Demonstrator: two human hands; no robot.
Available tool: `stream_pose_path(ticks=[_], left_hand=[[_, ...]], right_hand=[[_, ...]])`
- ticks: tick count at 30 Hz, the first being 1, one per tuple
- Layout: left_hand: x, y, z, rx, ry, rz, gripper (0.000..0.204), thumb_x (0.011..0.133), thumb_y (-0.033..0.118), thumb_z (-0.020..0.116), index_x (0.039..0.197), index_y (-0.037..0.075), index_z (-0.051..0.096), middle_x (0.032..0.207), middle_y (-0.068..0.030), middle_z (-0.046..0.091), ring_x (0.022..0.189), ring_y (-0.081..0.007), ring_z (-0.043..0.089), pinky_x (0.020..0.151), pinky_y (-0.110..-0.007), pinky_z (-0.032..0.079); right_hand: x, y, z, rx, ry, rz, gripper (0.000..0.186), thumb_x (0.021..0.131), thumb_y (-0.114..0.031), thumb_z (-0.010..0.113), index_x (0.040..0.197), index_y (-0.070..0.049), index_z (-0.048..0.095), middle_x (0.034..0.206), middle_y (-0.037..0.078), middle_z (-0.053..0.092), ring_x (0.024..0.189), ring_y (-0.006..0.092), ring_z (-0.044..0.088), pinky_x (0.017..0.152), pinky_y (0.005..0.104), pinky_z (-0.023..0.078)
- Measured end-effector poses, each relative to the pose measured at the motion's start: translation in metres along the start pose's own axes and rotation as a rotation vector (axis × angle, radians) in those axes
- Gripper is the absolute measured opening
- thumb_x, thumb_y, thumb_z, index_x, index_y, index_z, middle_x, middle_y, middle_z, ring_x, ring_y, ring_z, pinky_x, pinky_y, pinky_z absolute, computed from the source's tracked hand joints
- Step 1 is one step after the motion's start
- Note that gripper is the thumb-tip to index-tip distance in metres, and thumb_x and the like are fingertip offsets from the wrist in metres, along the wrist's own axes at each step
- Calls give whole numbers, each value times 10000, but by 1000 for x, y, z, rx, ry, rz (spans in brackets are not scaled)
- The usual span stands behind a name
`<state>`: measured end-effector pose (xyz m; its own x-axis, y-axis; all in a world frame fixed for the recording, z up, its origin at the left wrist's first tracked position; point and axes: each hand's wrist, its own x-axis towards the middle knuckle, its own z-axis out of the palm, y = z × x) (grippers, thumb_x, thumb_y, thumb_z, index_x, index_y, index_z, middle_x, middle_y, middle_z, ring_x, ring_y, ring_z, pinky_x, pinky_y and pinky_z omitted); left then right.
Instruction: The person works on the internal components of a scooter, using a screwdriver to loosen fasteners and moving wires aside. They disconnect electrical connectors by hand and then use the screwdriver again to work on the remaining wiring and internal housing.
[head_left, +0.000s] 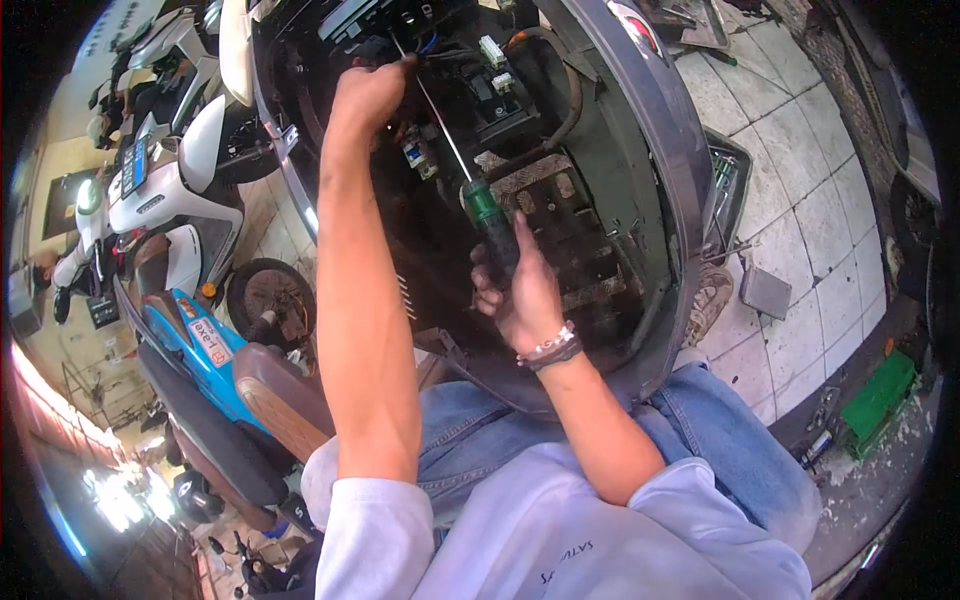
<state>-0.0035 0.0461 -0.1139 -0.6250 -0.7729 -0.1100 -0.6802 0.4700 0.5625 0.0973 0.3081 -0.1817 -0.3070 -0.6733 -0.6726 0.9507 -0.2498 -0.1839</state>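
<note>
My right hand is wrapped round the green and black handle of a long screwdriver. Its thin metal shaft runs up and to the left into the opened grey scooter body. Near the shaft's far end is my left hand, its fingers curled closed beside a dark part of the scooter; what they grip, if anything, is hidden. The screwdriver's tip lies among dark parts and cables, too small to make out. Right of the shaft, white connectors sit among wiring inside the body.
Parked at the left are a white scooter and a blue one with a brown seat. A tool tray lies on the white tiled floor at the right. Farther right is a green box.
</note>
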Motion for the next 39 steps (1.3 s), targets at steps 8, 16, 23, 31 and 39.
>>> stream_pose_path(ticks=[8,16,23,31,39], left_hand=[[-16,19,8,-35,43,-25,579,808,444,862,1017,-86,760,982,-140,771,892,-190,694,810,-348,523],[-8,-2,20,41,255,-52,567,773,443,834,1135,12,769,1157,-264,732,1114,-386,706,950,-451,536],[-23,5,26,132,321,-13,397,792,350,842,1054,56,798,1077,-242,752,1054,-412,713,932,-472,546],[-19,-4,42,33,464,184,374,830,305,795,1046,0,778,951,-264,748,948,-444,726,857,-473,546],[-19,3,43,-177,471,197,350,826,291,802,962,-31,789,824,-189,769,788,-238,742,755,-377,539]], right_hand=[[6,24,3,-284,203,-467,507,885,-524,800,1027,-70,623,633,-20,558,481,65,508,420,241,369],[2,10,-5,-93,107,-412,369,931,-356,736,1071,-69,550,713,2,538,501,80,471,415,237,349],[-4,-7,-2,-154,163,-568,487,972,-420,720,1183,-33,512,721,-20,520,499,47,447,414,224,356],[-7,0,8,-188,229,-630,377,995,-394,695,1112,-70,542,807,-10,579,507,50,455,409,224,352],[-5,5,-3,-66,-10,-277,490,1018,-542,604,1032,-53,585,641,-30,452,450,64,378,389,233,296]])
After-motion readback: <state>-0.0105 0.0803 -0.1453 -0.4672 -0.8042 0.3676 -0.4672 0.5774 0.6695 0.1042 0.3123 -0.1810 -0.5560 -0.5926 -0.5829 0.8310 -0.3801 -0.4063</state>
